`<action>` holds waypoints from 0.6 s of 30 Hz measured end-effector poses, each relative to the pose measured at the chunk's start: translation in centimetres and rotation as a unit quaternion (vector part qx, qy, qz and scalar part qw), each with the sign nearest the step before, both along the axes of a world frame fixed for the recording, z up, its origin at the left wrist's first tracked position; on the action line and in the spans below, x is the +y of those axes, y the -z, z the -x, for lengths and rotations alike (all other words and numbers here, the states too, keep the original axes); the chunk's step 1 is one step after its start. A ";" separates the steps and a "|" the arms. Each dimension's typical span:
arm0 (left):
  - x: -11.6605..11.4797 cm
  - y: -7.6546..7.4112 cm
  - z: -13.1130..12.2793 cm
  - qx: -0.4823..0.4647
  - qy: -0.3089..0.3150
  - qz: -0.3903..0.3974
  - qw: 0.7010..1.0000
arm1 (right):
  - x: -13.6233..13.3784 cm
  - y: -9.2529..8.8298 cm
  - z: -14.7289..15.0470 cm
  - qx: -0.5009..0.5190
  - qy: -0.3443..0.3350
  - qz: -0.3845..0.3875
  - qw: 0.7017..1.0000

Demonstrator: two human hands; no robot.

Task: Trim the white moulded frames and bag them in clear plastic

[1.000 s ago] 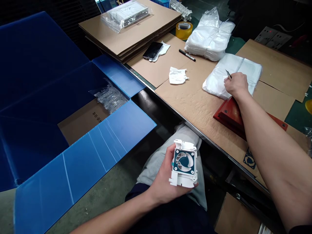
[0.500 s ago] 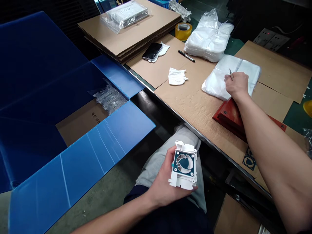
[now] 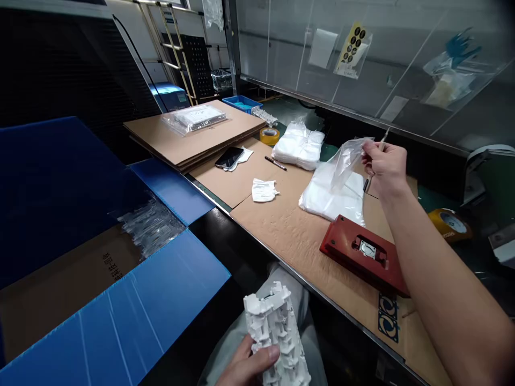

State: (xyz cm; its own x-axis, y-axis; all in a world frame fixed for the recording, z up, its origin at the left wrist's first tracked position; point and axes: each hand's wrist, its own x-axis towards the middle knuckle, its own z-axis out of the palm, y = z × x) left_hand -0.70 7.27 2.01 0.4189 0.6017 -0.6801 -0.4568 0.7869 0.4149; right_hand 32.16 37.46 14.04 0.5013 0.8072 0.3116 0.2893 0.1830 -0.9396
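Observation:
My left hand (image 3: 247, 364) is closed around a white moulded plastic housing (image 3: 277, 332), held above my lap with its ribbed side showing. My right hand (image 3: 386, 163) pinches a clear plastic bag (image 3: 348, 158) by its edge, lifting it off a stack of bags (image 3: 332, 195). A slim pointed tool (image 3: 385, 137) also sticks up from the same hand; I cannot make out its exact kind. Below my right forearm lies a red fixture block (image 3: 362, 260) with a small whitish piece in its recess. Blue fan-shaped stickers (image 3: 388, 316) lie near the table edge.
On the left stands an open blue box (image 3: 169, 284) with clear bagged items (image 3: 151, 228) inside. A cardboard stack (image 3: 161, 139) carries a bagged part. Farther along the table are a phone (image 3: 229, 157), a pen (image 3: 276, 163), another bag bundle (image 3: 300, 145) and tape rolls (image 3: 449, 224).
My right hand has lifted a plastic bag up from the stack. My left hand has turned the white housing, so its fan-shaped end no longer shows. The view has tilted up.

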 end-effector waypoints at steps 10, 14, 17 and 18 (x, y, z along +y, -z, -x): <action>-0.2 -2.0 0.1 -0.003 -0.046 -0.067 0.997 | -18.0 5.1 9.5 0.080 -0.223 0.200 0.951; -0.6 -1.0 0.0 -0.045 -0.020 -0.081 0.996 | -25.1 10.2 14.7 0.131 -0.296 0.290 0.901; -0.9 -0.5 0.4 0.002 -0.024 -0.059 0.998 | -29.0 12.2 15.0 0.165 -0.292 0.316 0.887; -1.1 -0.5 0.7 0.025 -0.029 -0.051 0.998 | -30.1 12.7 14.4 0.178 -0.282 0.322 0.886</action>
